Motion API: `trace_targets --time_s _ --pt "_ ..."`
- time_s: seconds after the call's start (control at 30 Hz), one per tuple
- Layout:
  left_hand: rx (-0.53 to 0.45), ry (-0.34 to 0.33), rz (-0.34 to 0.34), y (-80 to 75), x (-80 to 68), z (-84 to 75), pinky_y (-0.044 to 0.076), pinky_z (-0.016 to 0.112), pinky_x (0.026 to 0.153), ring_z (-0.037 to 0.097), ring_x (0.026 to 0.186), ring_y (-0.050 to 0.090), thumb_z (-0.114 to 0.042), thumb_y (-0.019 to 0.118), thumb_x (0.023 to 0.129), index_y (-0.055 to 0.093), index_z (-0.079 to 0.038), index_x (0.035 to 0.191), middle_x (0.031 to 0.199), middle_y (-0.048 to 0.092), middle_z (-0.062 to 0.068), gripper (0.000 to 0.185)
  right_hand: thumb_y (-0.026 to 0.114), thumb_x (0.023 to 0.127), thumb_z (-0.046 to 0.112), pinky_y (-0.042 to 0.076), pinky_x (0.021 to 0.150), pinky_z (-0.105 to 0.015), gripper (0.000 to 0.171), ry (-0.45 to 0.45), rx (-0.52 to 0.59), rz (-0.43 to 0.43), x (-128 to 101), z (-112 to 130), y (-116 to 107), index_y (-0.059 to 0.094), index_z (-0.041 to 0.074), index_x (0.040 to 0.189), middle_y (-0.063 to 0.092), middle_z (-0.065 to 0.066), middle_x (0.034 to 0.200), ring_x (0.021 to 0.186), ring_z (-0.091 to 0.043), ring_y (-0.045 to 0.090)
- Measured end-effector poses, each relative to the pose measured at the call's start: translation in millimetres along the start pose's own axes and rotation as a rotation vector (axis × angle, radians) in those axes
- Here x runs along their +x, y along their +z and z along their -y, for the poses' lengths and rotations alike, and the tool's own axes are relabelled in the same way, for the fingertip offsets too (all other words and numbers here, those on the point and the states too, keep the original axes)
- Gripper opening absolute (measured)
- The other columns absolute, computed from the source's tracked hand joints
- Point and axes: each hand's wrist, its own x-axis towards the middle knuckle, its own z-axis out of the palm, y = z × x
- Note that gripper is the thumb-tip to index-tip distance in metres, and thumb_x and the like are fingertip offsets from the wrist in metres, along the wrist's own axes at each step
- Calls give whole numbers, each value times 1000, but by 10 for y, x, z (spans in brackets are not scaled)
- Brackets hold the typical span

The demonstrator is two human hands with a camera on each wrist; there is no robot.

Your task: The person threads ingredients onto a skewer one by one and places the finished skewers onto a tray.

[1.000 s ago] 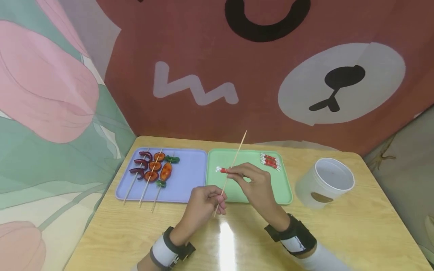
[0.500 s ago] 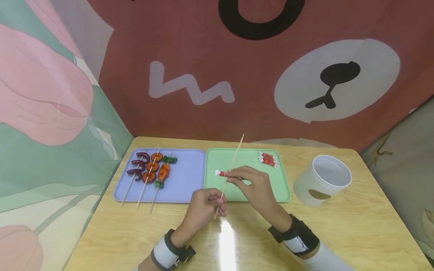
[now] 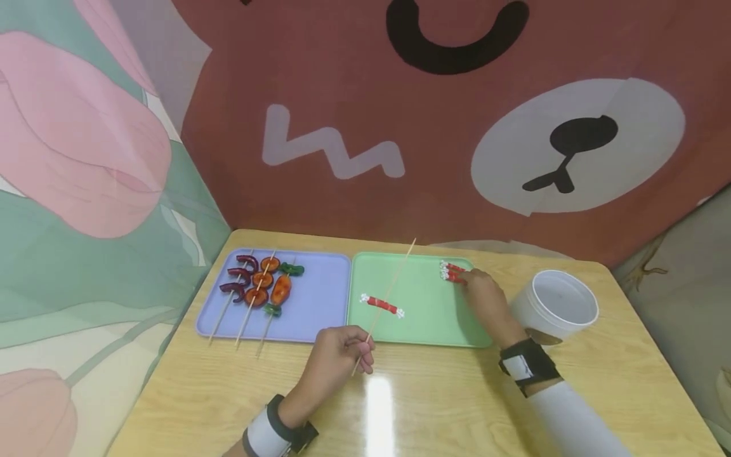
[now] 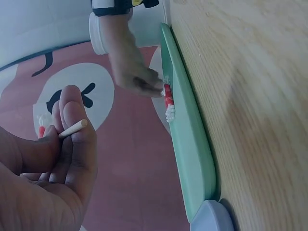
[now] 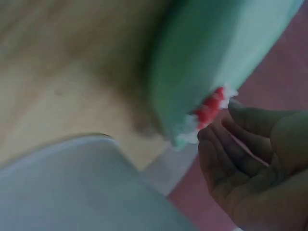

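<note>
- Your left hand (image 3: 337,352) pinches the bare skewer (image 3: 385,298) near its blunt end; the shaft slants up over the green tray (image 3: 428,330).
- Your right hand (image 3: 482,289), fingers loosely curled, touches the red-and-white pieces (image 3: 451,271) at the tray's far corner; no grip is visible.
- Pinch one piece at its middle, judged the steadiest hold.
- Hold the skewer steady, point away from your fingers.
- One piece (image 3: 381,304) lies mid-tray.
</note>
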Motion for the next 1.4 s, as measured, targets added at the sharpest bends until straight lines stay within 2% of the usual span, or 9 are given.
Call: trace_targets --time_s 0.1,0.23,0.33,0.53,0.7,0.87,0.97,1.2,1.4 --pt "11 26 3 9 -11 -19 59 40 56 15 58 68 -2 60 91 69 -6 84 66 67 3 12 68 85 -1 55 66 -45 17 -18 -50 11 10 -69 86 70 0 102 62 -15 86 83 -32 60" --pt "1 36 14 13 -15 -34 59 40 58 14 58 68 -1 60 91 69 -4 86 67 68 5 11 70 83 0 54 63 -46 13 -40 -106 -32 45 -79 141 69 0 96 60 -16 84 80 -33 59" --pt "-3 35 25 12 -18 -41 60 40 59 15 58 68 -1 60 91 69 -3 86 67 68 7 11 69 84 -1 55 63 -46 13 -27 -107 -20 50 -81 157 68 -3 96 61 -18 85 80 -34 60" --pt "-2 30 35 14 -20 -55 60 39 59 16 59 68 -2 59 91 69 -4 86 67 67 6 12 68 83 -2 53 63 -44 11 20 -65 36 22 -103 167 69 -1 94 59 -18 84 79 -34 57" --pt "7 26 34 9 -28 -47 60 39 60 16 60 68 -2 59 92 69 -5 87 67 67 3 12 69 84 1 55 68 -43 10 10 33 16 4 -91 123 66 0 93 62 -16 88 84 -31 61" --pt "10 12 44 28 -30 13 60 39 59 17 59 67 0 58 91 69 -4 87 67 67 4 12 64 91 9 58 72 -42 16 -23 256 -65 19 126 -147 64 1 105 66 -14 96 88 -28 65" --pt "-14 3 59 65 -24 72 60 37 58 17 59 67 3 59 90 69 1 87 67 67 7 10 64 92 10 58 72 -39 22 -65 340 -106 11 326 -362 65 4 113 65 -11 100 89 -25 65" --pt "-45 -4 88 156 -26 115 60 37 56 20 57 67 2 62 89 67 6 85 67 65 11 8 66 91 12 55 63 -29 29 -120 356 -137 -51 752 -778 65 14 120 67 -4 110 82 -16 66" --pt "-18 -8 82 179 -28 128 59 39 56 21 57 67 5 59 89 67 6 85 66 65 9 9 67 90 12 60 70 -35 27 -149 397 -159 -111 987 -982 67 15 117 69 -2 103 86 -17 68"
